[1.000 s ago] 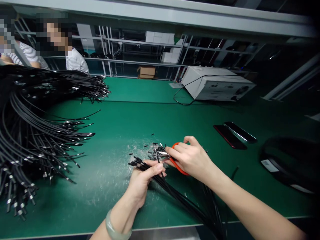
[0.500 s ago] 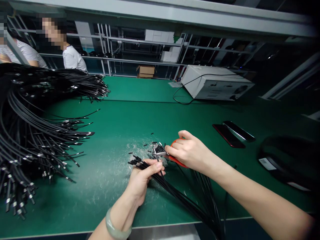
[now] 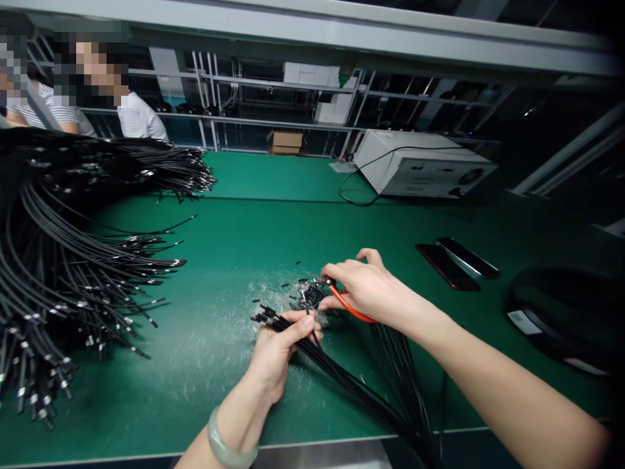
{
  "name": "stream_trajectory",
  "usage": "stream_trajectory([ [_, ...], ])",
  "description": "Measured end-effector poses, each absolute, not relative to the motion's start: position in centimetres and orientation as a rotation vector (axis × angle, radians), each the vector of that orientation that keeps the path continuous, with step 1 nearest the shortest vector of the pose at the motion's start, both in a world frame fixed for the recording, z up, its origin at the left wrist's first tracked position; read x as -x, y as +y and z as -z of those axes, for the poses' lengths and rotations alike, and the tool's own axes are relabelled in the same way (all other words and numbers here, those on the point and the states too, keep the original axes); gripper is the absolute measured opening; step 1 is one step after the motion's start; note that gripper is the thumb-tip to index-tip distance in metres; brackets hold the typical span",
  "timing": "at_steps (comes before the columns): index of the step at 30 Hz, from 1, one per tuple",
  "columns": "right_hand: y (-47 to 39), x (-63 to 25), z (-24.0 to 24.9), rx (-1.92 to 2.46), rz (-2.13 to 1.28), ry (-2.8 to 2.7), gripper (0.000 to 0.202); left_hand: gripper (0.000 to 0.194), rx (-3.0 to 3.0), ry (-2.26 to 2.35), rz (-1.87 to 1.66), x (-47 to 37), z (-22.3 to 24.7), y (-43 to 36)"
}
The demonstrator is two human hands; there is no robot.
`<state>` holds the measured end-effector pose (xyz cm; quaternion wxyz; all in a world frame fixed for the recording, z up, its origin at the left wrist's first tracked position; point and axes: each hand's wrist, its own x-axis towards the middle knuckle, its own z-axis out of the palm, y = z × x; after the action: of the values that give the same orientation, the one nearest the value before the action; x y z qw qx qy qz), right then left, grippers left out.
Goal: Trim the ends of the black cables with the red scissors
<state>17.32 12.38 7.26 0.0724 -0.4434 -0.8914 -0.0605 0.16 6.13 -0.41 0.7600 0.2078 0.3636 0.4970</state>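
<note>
My left hand (image 3: 279, 345) is closed round a bundle of black cables (image 3: 342, 378), their cut ends pointing up and left past the fingers. One cable stands apart from the bundle at my left fingertips. In my right hand (image 3: 364, 286) are scissors with orange handles (image 3: 352, 311), their blades pointing left, just above that single cable's tip. Short black offcuts (image 3: 307, 296) lie in a small pile behind my left fingertips, with thin clear strands (image 3: 234, 326) scattered on the green table (image 3: 219, 241). More black cables run beneath my right wrist.
A large heap of black cables (image 3: 58, 241) covers the left side. Two phones (image 3: 454, 264) and a black coil (image 3: 551, 319) lie at the right. At the back are a white machine (image 3: 420, 163) and a cardboard box (image 3: 284, 141). Two people sit beyond the heap.
My right hand has turned and shifted slightly, and the scissors have moved up and away from the single cable. My left hand holds its place with the bundle.
</note>
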Motion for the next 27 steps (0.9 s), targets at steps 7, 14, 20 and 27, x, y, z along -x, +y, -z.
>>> stream_trajectory([
  [7, 11.0, -16.7, -7.7, 1.453, -0.98, -2.029, 0.036, 0.03, -0.483, 0.763, -1.083, -0.1, 0.6, 6.1],
  [14, 8.8, -13.1, -6.4, 1.188, -1.484, -1.569, 0.037, 0.018, -0.624, 0.703, -1.111, -0.2, 0.4, 5.9],
  [20, 9.3, -16.4, -7.3, 1.507, -0.783, -1.716, 0.03, 0.034, -0.588, 0.767, -1.082, -0.4, 0.3, 6.0],
  [27, 11.4, -27.3, -6.5, 2.497, 0.334, -1.816, 0.028, 0.037, -0.533, 0.8, -1.106, -0.3, 0.5, 6.0],
])
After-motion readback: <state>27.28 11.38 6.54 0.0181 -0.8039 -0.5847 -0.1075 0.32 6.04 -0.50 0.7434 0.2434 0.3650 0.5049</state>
